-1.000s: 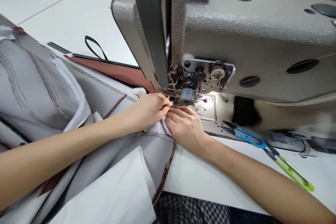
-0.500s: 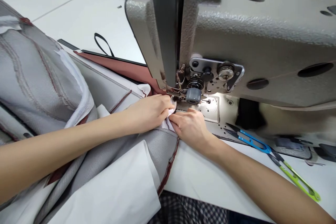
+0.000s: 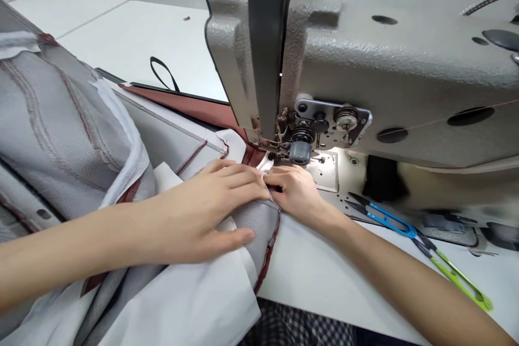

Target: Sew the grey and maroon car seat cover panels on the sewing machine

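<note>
1. The left hand [image 3: 206, 211] lies flat and wide open, fingers spread, palm pressing down on the grey woven fabric panel with dark red piped edging [image 3: 261, 221].
2. The right hand [image 3: 294, 192] sits just at 2 o'clock of the left, its fingers curled down onto the panel's edge. Its fingertips meet those of the left hand; whether it pinches the cloth or only presses cannot be told.
3. The panel has a coarse, basket-like weave. Its dark red piping runs round a curved corner that hangs at the front edge of the white surface [image 3: 316, 275].
4. A plain white lining sheet [image 3: 194, 292] lies under the left palm, at 6 o'clock of the panel's corner.
5. More grey fabric with dark red stitch lines [image 3: 60, 130] is heaped at 9 o'clock.
6. The panel's edge lies at the foot of the grey industrial sewing machine [image 3: 365, 65], whose small grey roller foot [image 3: 300, 151] stands at 12 o'clock of the right hand.
7. At 3 o'clock, well apart from the hands, lie blue-handled thread snips [image 3: 385, 217] and green-handled thread snips [image 3: 458, 278].
</note>
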Available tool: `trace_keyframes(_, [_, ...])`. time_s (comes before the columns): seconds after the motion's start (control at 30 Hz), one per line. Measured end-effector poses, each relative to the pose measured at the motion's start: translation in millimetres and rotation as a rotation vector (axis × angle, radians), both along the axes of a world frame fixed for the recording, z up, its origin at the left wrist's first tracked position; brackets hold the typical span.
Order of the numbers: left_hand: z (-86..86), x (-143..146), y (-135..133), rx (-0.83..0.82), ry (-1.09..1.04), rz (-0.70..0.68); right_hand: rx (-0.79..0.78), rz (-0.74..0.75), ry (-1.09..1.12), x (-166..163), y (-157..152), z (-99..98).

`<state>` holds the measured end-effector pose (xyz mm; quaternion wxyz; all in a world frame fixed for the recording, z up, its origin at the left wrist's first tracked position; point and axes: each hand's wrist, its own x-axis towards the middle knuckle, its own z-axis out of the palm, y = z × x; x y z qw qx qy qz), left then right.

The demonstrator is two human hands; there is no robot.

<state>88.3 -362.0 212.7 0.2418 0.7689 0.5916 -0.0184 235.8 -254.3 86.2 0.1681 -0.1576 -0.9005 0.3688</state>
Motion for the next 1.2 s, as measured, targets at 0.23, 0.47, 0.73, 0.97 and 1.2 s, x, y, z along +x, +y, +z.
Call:
trace_keyframes(0.23, [-2.1,-23.9,14.3,-0.119,-0.056,-0.062,0.016,0.086,0.005,-2.2,-4.6,1.7])
trace_keyframes(0.47, [-21.6,-42.9,6.8,-0.083,-0.122,0.049,-0.123,0.013,-0.057,7.9,-14.4,6.8])
trace_keyframes(0.73, [-49.0,-32.9,4.1,-0.032,0.061,0.029,0.128,-0.069,0.073,18.1,-30.2,-10.4])
trace_keyframes(0.97, [-52.8,-26.5,-3.1,0.154,0.182,-0.067,0.212,-0.126,0.107,19.8,-32.8,-9.4])
trace_keyframes(1.2, [-61.9,-35.0,-1.0,0.250,0.077,-0.168,0.150,-0.184,0.060,20.8,-32.5,-3.9])
